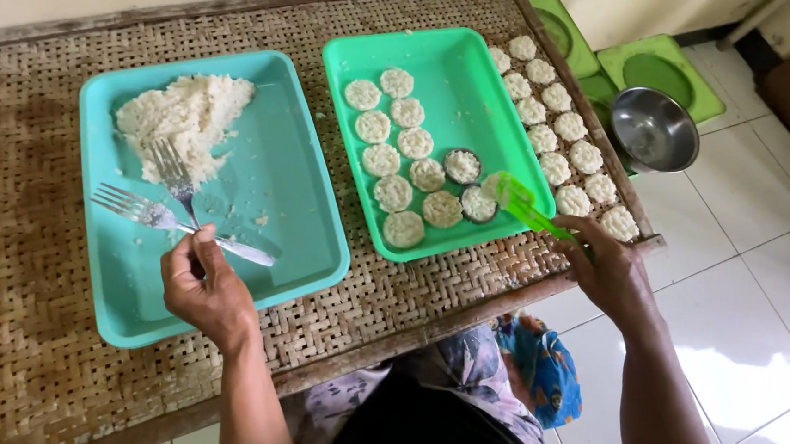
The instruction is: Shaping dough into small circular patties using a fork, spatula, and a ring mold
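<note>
While the left hand (203, 289) is closing its fingers round a metal fork (172, 177) reaching into the rice heap (185, 111) on the blue tray (123, 306), the right hand (609, 267) is pinching a green spoon (521, 202) (bowl down) over a round mould (479, 203) in the green tray (458, 69), apparently pressing rice flat.

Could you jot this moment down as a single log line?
left hand: holds fork in rice | right hand: green spatula at rice rounds

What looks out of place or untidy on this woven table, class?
Little is amiss: a few rice crumbs lie scattered on the blue tray, and a second fork rests loose there beside the left hand.
</note>
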